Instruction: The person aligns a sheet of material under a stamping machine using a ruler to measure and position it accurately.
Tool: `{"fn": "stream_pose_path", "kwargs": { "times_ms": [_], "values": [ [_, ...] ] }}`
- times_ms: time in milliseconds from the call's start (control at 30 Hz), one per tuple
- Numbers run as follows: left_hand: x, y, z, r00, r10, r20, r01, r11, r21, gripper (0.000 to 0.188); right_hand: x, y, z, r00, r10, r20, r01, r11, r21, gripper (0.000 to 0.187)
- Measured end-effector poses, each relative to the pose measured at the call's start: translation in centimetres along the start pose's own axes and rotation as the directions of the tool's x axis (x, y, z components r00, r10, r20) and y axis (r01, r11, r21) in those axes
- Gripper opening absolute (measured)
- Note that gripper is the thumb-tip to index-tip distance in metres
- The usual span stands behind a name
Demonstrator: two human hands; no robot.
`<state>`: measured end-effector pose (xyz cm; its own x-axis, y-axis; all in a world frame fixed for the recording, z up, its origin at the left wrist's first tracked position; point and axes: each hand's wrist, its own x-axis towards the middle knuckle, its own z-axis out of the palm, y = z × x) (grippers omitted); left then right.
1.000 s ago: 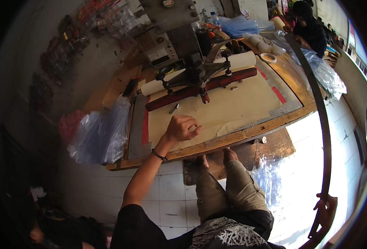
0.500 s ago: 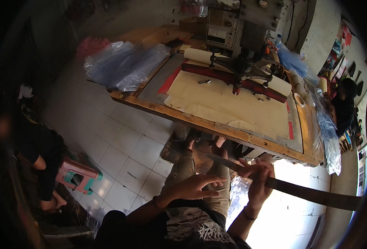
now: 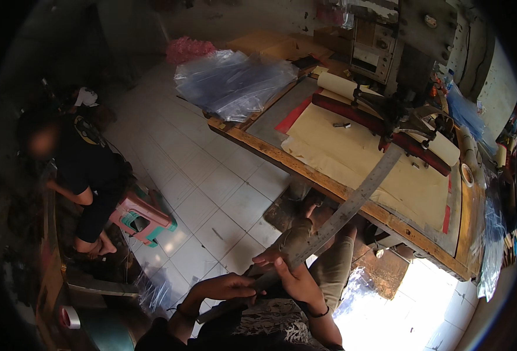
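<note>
A long, flat grey metal strip (image 3: 345, 212) runs slantwise from my lap up towards the bench, its far end overlapping the machine's dark red bar in the picture. I cannot tell whether that end touches the bar. My right hand (image 3: 298, 284) is wrapped round the strip, thumb on top. Lower down, my left hand (image 3: 228, 288) grips the strip near its near end, fingers partly hidden. Beyond them, the wooden-edged workbench (image 3: 305, 165) bears a yellowish sheet (image 3: 358, 155) under the machine's dark red bar (image 3: 352, 113).
Clear plastic sheets (image 3: 235, 82) are piled on the bench's left corner. A small dark metal piece (image 3: 341, 124) lies on the yellowish sheet. At left, another person (image 3: 91, 158) sits on a pink and green stool (image 3: 143, 216). A tape roll (image 3: 69, 317) is at lower left.
The strip has swung from pointing right to reaching up towards the bench. My left hand, earlier apart from it with spread fingers, now grips it. The view has turned left.
</note>
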<state>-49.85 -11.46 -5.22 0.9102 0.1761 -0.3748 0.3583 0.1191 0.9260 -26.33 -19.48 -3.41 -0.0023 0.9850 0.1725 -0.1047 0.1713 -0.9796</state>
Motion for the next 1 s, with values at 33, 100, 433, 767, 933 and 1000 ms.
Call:
{"fn": "stream_pose_path", "kwargs": {
  "times_ms": [33,100,433,767,933,1000],
  "values": [
    [0.0,0.0,0.7,0.999,-0.025,0.026,0.027,0.997,-0.076,0.039,0.2,0.1,-0.3,1.0,-0.006,0.015,0.006,1.0,0.012,0.045],
    [0.6,0.3,0.0,0.996,-0.083,0.027,0.085,0.994,-0.073,0.039,0.4,-0.1,-1.6,0.995,0.041,0.091,-0.02,0.975,-0.223,0.045],
    [2.2,0.5,-0.9,0.995,-0.102,-0.014,0.094,0.958,-0.27,0.033,0.9,-11.0,-15.0,0.983,-0.154,-0.096,-0.005,0.508,-0.861,0.013],
    [6.7,6.9,1.2,0.938,-0.272,-0.215,0.129,0.85,-0.511,0.03,7.5,-7.1,-25.1,0.938,-0.183,0.293,0.318,0.125,-0.94,0.043],
    [9.5,9.8,1.5,0.937,-0.274,-0.216,0.194,0.924,-0.33,0.03,9.3,-5.8,-27.3,0.951,-0.14,0.274,0.297,0.176,-0.939,0.054],
    [11.1,11.0,-0.4,0.964,-0.22,-0.151,0.191,0.964,-0.185,0.032,10.3,-6.8,-28.6,0.96,-0.093,0.264,0.278,0.217,-0.936,0.054]
  ]
}}
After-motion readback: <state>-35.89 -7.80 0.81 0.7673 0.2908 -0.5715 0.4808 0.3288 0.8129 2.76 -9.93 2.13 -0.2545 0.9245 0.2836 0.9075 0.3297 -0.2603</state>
